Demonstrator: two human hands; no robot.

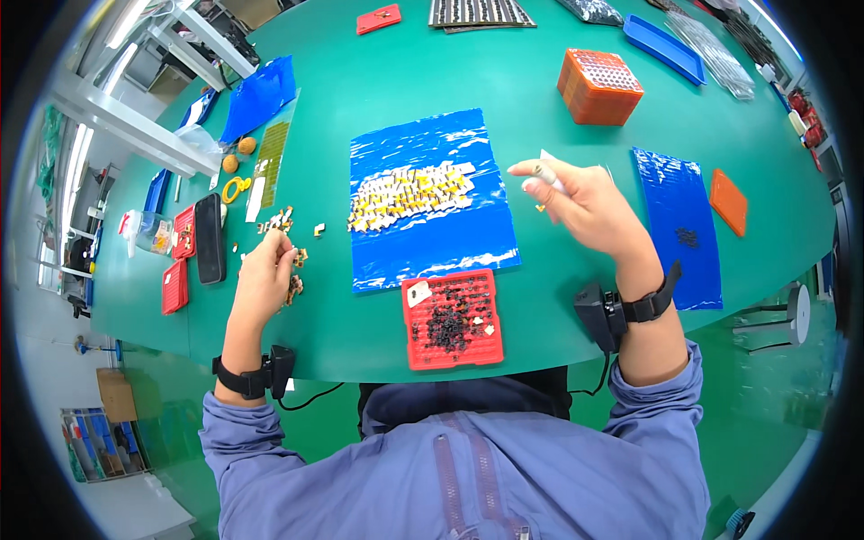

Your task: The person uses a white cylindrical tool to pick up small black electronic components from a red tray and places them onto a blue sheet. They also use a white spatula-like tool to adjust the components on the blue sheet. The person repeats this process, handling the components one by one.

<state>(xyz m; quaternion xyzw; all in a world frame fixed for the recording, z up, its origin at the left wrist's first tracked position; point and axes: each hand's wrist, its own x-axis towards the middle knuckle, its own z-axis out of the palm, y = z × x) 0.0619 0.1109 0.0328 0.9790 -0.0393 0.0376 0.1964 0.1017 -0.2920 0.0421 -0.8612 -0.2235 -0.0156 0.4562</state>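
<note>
Perhaps a sleeve [664,385] could knock the red tray [481,354] off the desk's [355,333] near edge; right grip [580,202] clasps a pen-like tool [551,179], left grip's [263,276] hold unclear.

Light: bright; tubes [129,22] upper left. Glare: white streaks, blue sheet [423,247]. Distortion: table [315,99] edge bowed; corners black.
</note>
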